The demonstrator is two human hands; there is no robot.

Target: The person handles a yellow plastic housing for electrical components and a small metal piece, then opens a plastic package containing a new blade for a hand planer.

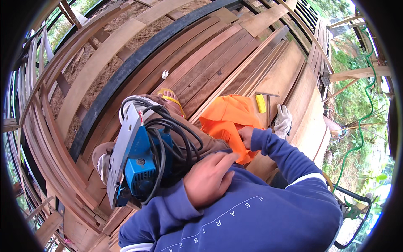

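My left hand (210, 178) is bent in front of my torso. Its fingers stretch toward the right and its thumb stands apart, with nothing visible in it. Its fingertips come close to a bright orange cloth (228, 117) draped over my lap; whether they touch it I cannot tell. My right hand (246, 136) grips the cloth's right part, its fingers mostly hidden in the folds. On my left leg rests a blue electric planer (145, 168), tilted with its flat metal sole (125, 147) facing left. A looped black cord (168, 122) is bundled over it.
Beyond the cloth lie a yellow block (261, 103), a thin metal square (269, 109) and a white work glove (283, 121). Long wooden boards (210, 63) spread ahead, with a white plug (165, 74) on them. A dark curved-looking beam (121, 75) crosses left. A green hose (362, 126) hangs at right.
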